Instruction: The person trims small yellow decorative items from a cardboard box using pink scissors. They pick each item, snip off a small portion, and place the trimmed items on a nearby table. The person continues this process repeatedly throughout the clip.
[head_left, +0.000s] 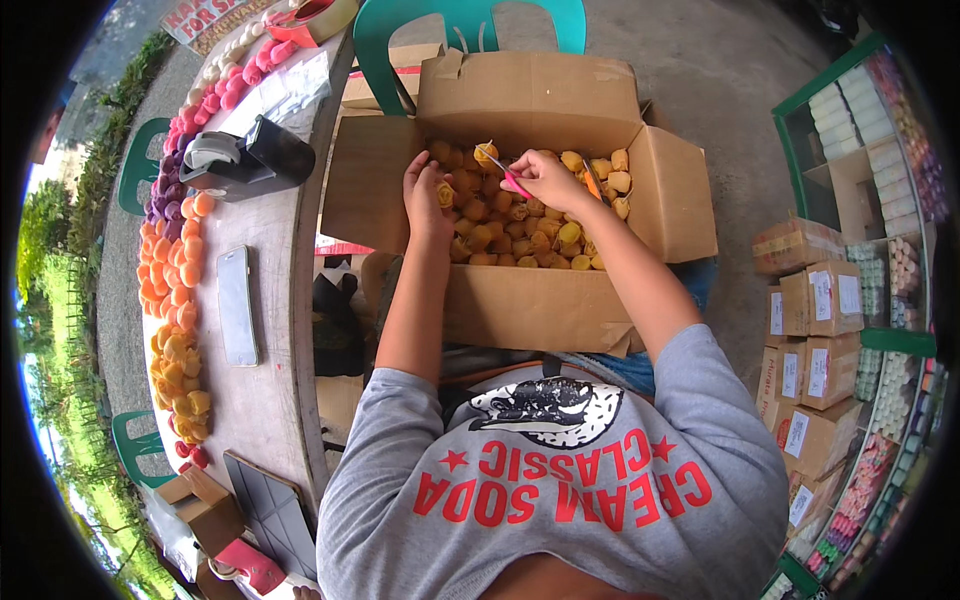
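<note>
A large open cardboard box (545, 310) stands in front of me, filled with small rounded yellow-orange pieces (515, 235). My left hand (425, 195) is at the box's left side, its fingers curled round one yellow piece (445, 194) with a folded, flower-like top. Pink-handled scissors (516, 184) are in my right hand (548, 180), over the middle of the contents. Their metal blades point up and left to a brighter yellow piece (486, 153); whether they touch it I cannot tell. Beside my right wrist lies a slim orange-and-grey object (593, 183), partly hidden.
To the left, a long table (275, 310) carries a phone (237, 305), a black tape dispenser (250, 160) and rows of pink, purple, orange and yellow pieces (175, 270). A green chair (470, 20) stands beyond the box. Stacked cartons (815, 375) and a filled shelf (865, 180) are at right.
</note>
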